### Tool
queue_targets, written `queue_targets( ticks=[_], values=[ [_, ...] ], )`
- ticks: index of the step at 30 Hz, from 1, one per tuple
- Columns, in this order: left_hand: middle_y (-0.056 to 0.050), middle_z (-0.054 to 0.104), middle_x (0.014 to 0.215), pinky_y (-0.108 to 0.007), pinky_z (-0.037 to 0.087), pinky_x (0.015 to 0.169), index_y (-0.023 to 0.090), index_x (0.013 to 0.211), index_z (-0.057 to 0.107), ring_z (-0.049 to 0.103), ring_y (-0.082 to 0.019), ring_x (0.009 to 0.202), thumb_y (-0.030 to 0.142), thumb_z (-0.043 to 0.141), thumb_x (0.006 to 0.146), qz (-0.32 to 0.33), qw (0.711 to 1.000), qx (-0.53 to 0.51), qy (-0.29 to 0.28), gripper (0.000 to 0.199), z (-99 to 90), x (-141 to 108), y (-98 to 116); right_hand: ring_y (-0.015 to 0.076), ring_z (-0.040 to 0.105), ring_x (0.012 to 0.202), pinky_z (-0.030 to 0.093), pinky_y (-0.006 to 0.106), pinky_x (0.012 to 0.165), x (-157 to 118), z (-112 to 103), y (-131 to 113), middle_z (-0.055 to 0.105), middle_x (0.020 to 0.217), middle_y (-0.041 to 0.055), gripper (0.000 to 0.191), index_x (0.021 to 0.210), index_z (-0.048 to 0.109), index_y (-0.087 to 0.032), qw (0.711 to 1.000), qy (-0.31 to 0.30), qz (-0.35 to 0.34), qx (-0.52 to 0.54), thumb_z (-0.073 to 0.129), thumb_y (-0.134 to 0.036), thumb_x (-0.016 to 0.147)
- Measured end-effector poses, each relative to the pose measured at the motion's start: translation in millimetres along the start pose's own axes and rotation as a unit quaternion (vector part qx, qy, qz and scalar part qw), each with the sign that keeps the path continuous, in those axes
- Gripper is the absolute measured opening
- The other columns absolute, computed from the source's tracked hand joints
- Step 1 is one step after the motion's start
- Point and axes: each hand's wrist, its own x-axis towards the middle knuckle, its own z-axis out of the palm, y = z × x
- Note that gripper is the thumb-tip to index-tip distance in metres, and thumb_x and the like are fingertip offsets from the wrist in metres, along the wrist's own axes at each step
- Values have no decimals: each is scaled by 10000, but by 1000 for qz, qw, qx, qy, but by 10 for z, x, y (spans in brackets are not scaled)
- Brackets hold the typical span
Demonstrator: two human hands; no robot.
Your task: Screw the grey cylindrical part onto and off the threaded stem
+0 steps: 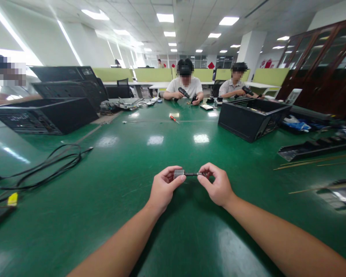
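My left hand (162, 189) pinches the thick grey cylinder at one end of a small metal shaft piece (191, 174). The thin dark shaft lies level and runs across to my right hand (220, 187), whose thumb and fingers are closed on its other end. That right end looks ridged or threaded, but the fingertips partly cover it. I cannot tell exactly what kind of part it is. Both hands are just above the green tabletop (103, 215), near the middle of the view.
Black cables (54, 163) lie left, with a dark computer case (46, 115) behind. Another open case (250, 119) stands right, near a dark metal rail (311, 148) and thin rods (308, 161). An orange-handled screwdriver (173, 119) lies ahead. Co-workers (187, 86) sit across with power drills.
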Motion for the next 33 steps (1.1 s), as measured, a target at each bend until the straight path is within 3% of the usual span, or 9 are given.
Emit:
queue_targets(
  ticks=[33],
  values=[
    [-42,712,822,-203,433,552,150,960,721,574,-117,624,297,861,647,-10,1000,1,29,373,16,27,31,158,553,669,434,283,658,1,-1,5,604,710,-4,36,800,617,-193,1000,3,20,15,625,-226,811]
  ],
)
